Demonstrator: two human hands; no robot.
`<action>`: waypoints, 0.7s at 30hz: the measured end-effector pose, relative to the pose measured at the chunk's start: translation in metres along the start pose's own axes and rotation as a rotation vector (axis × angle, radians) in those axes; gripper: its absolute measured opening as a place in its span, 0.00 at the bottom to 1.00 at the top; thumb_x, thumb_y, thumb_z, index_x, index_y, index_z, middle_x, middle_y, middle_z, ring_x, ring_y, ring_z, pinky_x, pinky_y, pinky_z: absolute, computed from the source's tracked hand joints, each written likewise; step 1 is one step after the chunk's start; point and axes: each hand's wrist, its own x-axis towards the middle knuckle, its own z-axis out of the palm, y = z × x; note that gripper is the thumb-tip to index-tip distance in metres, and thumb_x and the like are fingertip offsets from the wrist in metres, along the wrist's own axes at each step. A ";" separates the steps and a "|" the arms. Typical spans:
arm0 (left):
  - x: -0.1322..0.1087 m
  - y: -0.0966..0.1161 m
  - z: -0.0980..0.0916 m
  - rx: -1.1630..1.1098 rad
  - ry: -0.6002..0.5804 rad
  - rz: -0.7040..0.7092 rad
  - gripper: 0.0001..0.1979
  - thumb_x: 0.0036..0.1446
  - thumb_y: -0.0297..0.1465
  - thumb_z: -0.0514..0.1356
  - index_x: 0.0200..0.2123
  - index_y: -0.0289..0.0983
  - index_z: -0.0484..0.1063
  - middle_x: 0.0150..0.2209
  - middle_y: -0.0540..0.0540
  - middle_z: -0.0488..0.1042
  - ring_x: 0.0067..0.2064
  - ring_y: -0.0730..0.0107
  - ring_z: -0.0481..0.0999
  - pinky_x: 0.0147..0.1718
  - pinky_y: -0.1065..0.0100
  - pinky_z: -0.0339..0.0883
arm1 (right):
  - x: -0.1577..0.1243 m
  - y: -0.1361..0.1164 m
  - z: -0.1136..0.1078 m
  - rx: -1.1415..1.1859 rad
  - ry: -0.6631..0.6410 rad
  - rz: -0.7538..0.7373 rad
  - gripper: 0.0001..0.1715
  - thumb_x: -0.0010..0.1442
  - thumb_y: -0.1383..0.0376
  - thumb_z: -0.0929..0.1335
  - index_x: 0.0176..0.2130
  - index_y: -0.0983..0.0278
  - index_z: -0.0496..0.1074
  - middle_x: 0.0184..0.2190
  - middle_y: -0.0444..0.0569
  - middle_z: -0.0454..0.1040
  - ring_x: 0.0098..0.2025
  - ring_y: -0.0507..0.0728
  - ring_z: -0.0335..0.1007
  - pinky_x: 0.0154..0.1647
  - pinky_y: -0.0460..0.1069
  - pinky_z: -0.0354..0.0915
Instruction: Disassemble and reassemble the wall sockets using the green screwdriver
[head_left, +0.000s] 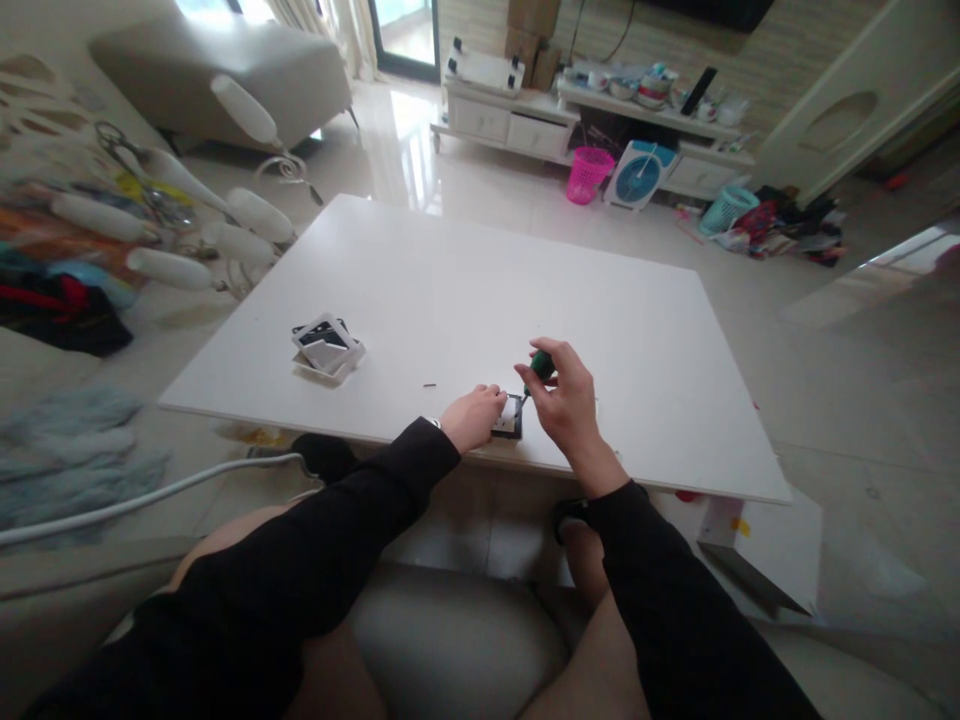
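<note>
My right hand point(568, 400) is closed round a screwdriver point(541, 364) with a green handle, its shaft slanting down to the left. The tip meets a small square device point(510, 418) with a dark rim and a pale face, which looks like a wall socket. My left hand point(474, 417) presses that device at the table's near edge, its fingers curled over the left side and covering part of it. Left of this hand lies a short dark piece point(429, 385), perhaps a screw. Farther left sits a loose stack of white and black square frames and plates point(328, 350).
The white table point(450, 290) has its near edge just below my hands. Beyond it are a pink basket point(589, 175), a blue fan point(640, 175) and a low white cabinet point(480, 115). A lamp with white arms point(244, 215) rises beside the table's left edge.
</note>
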 end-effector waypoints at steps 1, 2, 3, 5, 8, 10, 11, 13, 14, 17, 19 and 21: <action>0.000 0.000 0.000 -0.001 0.002 0.001 0.24 0.53 0.21 0.70 0.52 0.34 0.69 0.54 0.37 0.74 0.56 0.53 0.74 0.55 0.60 0.69 | 0.000 -0.001 -0.001 -0.003 -0.003 -0.006 0.15 0.68 0.57 0.71 0.53 0.56 0.72 0.45 0.49 0.76 0.43 0.58 0.74 0.40 0.52 0.74; 0.000 0.000 0.000 -0.003 0.003 0.002 0.24 0.53 0.21 0.70 0.52 0.34 0.69 0.54 0.37 0.74 0.56 0.53 0.74 0.55 0.60 0.69 | 0.001 -0.001 -0.001 -0.007 -0.007 -0.014 0.15 0.68 0.58 0.71 0.53 0.56 0.72 0.45 0.49 0.76 0.44 0.58 0.74 0.40 0.52 0.74; 0.000 0.000 0.001 -0.005 0.004 0.001 0.24 0.52 0.21 0.70 0.52 0.33 0.69 0.54 0.37 0.74 0.56 0.53 0.74 0.55 0.60 0.69 | 0.001 -0.002 -0.002 -0.010 -0.012 -0.022 0.15 0.68 0.59 0.70 0.54 0.56 0.72 0.45 0.49 0.76 0.44 0.58 0.74 0.41 0.53 0.74; 0.000 -0.001 0.002 -0.010 0.005 -0.001 0.25 0.51 0.21 0.71 0.52 0.33 0.69 0.54 0.37 0.74 0.56 0.53 0.74 0.56 0.59 0.69 | 0.002 -0.005 -0.003 -0.016 -0.024 -0.043 0.17 0.69 0.62 0.68 0.57 0.56 0.72 0.46 0.50 0.76 0.45 0.58 0.74 0.42 0.53 0.75; 0.001 -0.002 0.004 -0.017 0.010 0.010 0.27 0.51 0.21 0.71 0.54 0.33 0.69 0.54 0.36 0.74 0.56 0.52 0.74 0.57 0.58 0.68 | 0.003 -0.007 -0.006 -0.008 -0.046 -0.072 0.23 0.68 0.67 0.65 0.61 0.57 0.70 0.49 0.52 0.76 0.46 0.58 0.75 0.43 0.54 0.75; 0.002 -0.002 0.004 -0.020 0.011 0.016 0.28 0.51 0.21 0.71 0.55 0.33 0.69 0.54 0.35 0.74 0.57 0.52 0.74 0.57 0.58 0.68 | 0.002 -0.009 -0.007 0.000 -0.058 -0.081 0.26 0.68 0.68 0.64 0.63 0.57 0.69 0.49 0.52 0.76 0.46 0.58 0.76 0.43 0.53 0.76; 0.002 -0.002 0.004 -0.019 0.009 0.017 0.28 0.51 0.22 0.72 0.55 0.32 0.69 0.55 0.35 0.74 0.57 0.52 0.74 0.58 0.58 0.68 | 0.002 -0.010 -0.007 0.002 -0.059 -0.082 0.27 0.68 0.69 0.63 0.63 0.56 0.69 0.49 0.52 0.76 0.46 0.58 0.76 0.42 0.53 0.76; 0.001 -0.001 0.003 -0.017 -0.002 0.014 0.28 0.51 0.22 0.72 0.55 0.31 0.69 0.55 0.34 0.74 0.57 0.52 0.74 0.58 0.58 0.68 | 0.002 -0.010 -0.008 0.002 -0.050 -0.081 0.25 0.68 0.68 0.64 0.63 0.56 0.69 0.49 0.52 0.77 0.47 0.58 0.76 0.41 0.53 0.77; 0.001 0.000 0.002 -0.015 -0.008 0.010 0.27 0.52 0.22 0.71 0.55 0.31 0.69 0.55 0.34 0.74 0.57 0.51 0.74 0.58 0.58 0.68 | 0.002 -0.010 -0.008 0.002 -0.039 -0.077 0.24 0.68 0.66 0.65 0.62 0.55 0.70 0.49 0.51 0.77 0.47 0.58 0.76 0.40 0.52 0.77; 0.000 0.001 0.000 -0.011 -0.007 0.001 0.24 0.53 0.20 0.68 0.53 0.31 0.70 0.54 0.35 0.74 0.56 0.52 0.74 0.57 0.58 0.69 | 0.001 -0.010 -0.008 0.002 0.000 -0.057 0.18 0.68 0.62 0.68 0.57 0.55 0.71 0.47 0.49 0.76 0.46 0.58 0.75 0.37 0.51 0.78; 0.000 0.001 0.000 -0.017 0.007 -0.001 0.23 0.53 0.19 0.67 0.52 0.33 0.70 0.54 0.36 0.74 0.56 0.53 0.74 0.56 0.58 0.69 | 0.001 -0.010 -0.007 0.001 0.016 -0.048 0.15 0.67 0.60 0.70 0.54 0.54 0.71 0.45 0.48 0.74 0.44 0.57 0.73 0.36 0.51 0.78; 0.000 -0.001 0.001 -0.033 0.017 0.001 0.23 0.52 0.19 0.68 0.52 0.34 0.70 0.54 0.36 0.74 0.56 0.53 0.74 0.56 0.58 0.69 | 0.001 -0.009 -0.006 0.000 0.021 -0.049 0.13 0.67 0.59 0.71 0.51 0.55 0.70 0.42 0.46 0.72 0.42 0.56 0.72 0.35 0.50 0.78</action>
